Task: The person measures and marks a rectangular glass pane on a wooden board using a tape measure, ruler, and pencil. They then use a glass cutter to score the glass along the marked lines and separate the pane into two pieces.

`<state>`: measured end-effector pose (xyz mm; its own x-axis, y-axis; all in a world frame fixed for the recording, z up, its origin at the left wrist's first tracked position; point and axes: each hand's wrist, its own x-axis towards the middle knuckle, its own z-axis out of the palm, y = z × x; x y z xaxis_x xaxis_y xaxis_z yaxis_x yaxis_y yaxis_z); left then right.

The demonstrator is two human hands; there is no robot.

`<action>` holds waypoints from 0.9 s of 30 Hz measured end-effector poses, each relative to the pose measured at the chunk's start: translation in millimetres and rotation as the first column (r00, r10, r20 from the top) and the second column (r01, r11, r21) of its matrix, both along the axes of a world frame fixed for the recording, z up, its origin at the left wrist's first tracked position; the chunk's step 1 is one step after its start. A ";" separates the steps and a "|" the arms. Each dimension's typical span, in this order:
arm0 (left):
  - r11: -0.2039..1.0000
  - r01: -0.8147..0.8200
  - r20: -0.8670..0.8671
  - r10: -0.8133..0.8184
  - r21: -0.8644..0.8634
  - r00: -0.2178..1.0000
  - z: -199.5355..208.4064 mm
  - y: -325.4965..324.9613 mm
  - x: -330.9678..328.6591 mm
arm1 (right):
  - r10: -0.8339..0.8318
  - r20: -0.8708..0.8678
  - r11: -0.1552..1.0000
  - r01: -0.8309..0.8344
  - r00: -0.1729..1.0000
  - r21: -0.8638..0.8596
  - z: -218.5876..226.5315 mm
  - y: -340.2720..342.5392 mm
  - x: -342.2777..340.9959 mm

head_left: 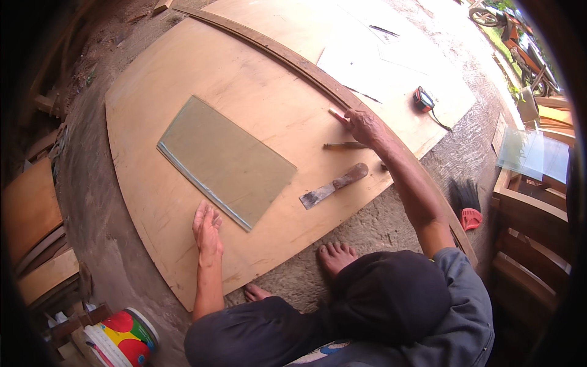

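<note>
A greenish glass pane [229,160] with a bright beveled-looking edge lies on the plywood sheet [165,79]. My left hand [208,227] is beside that pane's near-left edge, palm turned up, its fingers loosely bent and holding nothing I can see. My right hand [365,127] is closed on a small white-tipped stick [334,113], next to a long wooden strip [281,52]; its exact kind is unclear. Below the right hand lie a slim brownish tool [345,145], partly hidden by the hand, and a putty knife [335,185] with a worn handle.
A tape measure [422,99] lies beyond the strip near white sheets [348,66]. Right of the board are a red-based brush [469,214], wooden frames [529,211] and clear panes [523,150]. A colourful bucket [131,336] stands at lower left. My bare feet [336,257] are by the board's near edge.
</note>
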<state>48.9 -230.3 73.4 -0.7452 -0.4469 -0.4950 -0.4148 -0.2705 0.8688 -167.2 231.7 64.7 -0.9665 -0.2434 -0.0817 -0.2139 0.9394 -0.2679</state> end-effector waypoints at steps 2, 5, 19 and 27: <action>1.000 0.007 0.004 -0.008 0.019 1.000 1.2 3.7 1.2 | 0.056 -0.108 0.997 -0.062 0.993 -0.055 1.0 -0.4 -4.4; 1.000 -0.005 -0.003 0.005 0.026 1.000 -0.7 6.3 5.4 | -0.027 -0.120 0.998 0.020 0.992 -0.059 23.2 6.4 -0.7; 0.998 0.058 -0.087 -0.061 -0.037 0.994 -2.7 20.5 9.1 | 0.056 0.004 0.998 -0.056 0.998 -0.039 40.9 23.0 72.4; 0.995 0.009 -0.032 -0.012 -0.101 0.999 -1.7 -3.1 31.6 | -0.384 -0.155 0.922 0.366 0.910 -0.129 38.6 85.3 6.7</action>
<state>80.6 -233.4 71.7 -0.7650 -0.4855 -0.4231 -0.3881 -0.1768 0.9045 -160.5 317.1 103.3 -0.9847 0.1415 0.1016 0.0977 0.9316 -0.3500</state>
